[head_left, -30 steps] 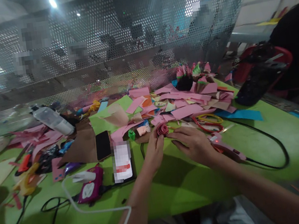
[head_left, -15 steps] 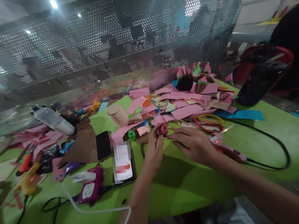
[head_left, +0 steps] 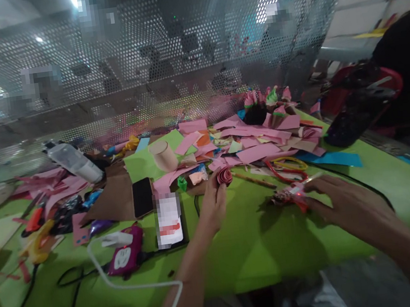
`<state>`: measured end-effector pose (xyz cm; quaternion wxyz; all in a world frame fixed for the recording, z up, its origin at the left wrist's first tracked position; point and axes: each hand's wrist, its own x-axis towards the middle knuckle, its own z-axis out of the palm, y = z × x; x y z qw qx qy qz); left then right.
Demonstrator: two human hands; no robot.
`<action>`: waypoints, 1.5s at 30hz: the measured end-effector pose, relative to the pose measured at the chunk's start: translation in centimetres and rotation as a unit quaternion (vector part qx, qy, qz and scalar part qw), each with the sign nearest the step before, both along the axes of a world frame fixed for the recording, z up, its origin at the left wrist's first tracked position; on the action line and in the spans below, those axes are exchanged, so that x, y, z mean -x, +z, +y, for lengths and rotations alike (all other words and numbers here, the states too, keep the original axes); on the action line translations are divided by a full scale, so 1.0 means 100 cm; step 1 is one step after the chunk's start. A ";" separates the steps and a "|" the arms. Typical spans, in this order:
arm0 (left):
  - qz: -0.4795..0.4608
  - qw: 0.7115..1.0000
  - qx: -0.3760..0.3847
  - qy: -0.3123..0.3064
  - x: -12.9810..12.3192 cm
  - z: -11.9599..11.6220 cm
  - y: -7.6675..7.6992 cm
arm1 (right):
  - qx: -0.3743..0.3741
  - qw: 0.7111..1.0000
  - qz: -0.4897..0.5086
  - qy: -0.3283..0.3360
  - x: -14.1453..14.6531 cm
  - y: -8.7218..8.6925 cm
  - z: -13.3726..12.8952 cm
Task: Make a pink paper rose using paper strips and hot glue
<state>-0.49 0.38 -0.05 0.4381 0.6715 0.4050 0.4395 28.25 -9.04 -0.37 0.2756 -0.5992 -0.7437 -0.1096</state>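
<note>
In the head view, my left hand point(head_left: 212, 204) is closed on a coiled pink paper rose point(head_left: 224, 175), pinched upright between thumb and fingers over the middle of the table. My right hand point(head_left: 334, 199) is off to the right, its fingers closed around a pink glue gun point(head_left: 292, 192) with a small red light. The gun's nozzle end points left and looks blurred and dark. A thin brown stick point(head_left: 256, 181) lies between the two hands. Just behind the gun are scissors point(head_left: 286, 169) with red and yellow handles.
Pink paper strips point(head_left: 255, 134) are heaped at the back, near a beige paper cup point(head_left: 163, 156). Left of me lie two phones, one a black phone point(head_left: 143, 198), a magenta power strip point(head_left: 126, 252) with cords, a yellow glue gun point(head_left: 39, 246) and a clear bottle point(head_left: 74, 163).
My right hand has left the paper rose, moved right and taken hold of the pink glue gun, which is now lifted. My left hand keeps the rose in nearly the same place.
</note>
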 end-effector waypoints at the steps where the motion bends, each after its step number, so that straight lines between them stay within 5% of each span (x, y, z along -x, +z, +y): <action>1: 0.001 1.000 -0.003 -0.001 0.000 0.000 0.000 | 0.023 1.000 0.014 -0.007 -0.009 -0.005 -0.006; 5: 0.020 1.000 -0.020 -0.011 0.001 0.001 -0.001 | 0.189 0.976 0.090 -0.056 -0.016 -0.012 -0.017; 10: 0.023 0.999 -0.040 -0.010 0.003 0.005 -0.005 | 0.332 0.915 0.199 -0.119 -0.003 0.000 -0.004; 14: 0.004 0.999 -0.038 -0.007 0.002 0.005 -0.005 | 0.327 0.850 0.403 -0.088 0.002 0.010 -0.001; 20: -0.054 0.998 0.020 -0.014 -0.002 0.006 -0.006 | 0.333 0.687 0.645 0.019 0.028 0.026 0.002; 27: -0.098 0.992 0.072 -0.015 -0.001 0.014 -0.018 | 0.338 0.636 0.689 0.082 0.053 0.037 0.021; 31: -0.091 0.991 0.099 -0.003 -0.001 0.014 -0.020 | 0.349 0.645 0.669 0.122 0.061 0.039 0.027; 37: -0.077 0.992 0.104 0.014 -0.001 0.011 -0.012 | 0.326 0.772 0.539 0.086 0.067 0.044 0.036; 45: -0.029 0.998 0.052 0.029 0.001 0.006 0.000 | 0.293 0.853 0.427 0.063 0.075 0.043 0.044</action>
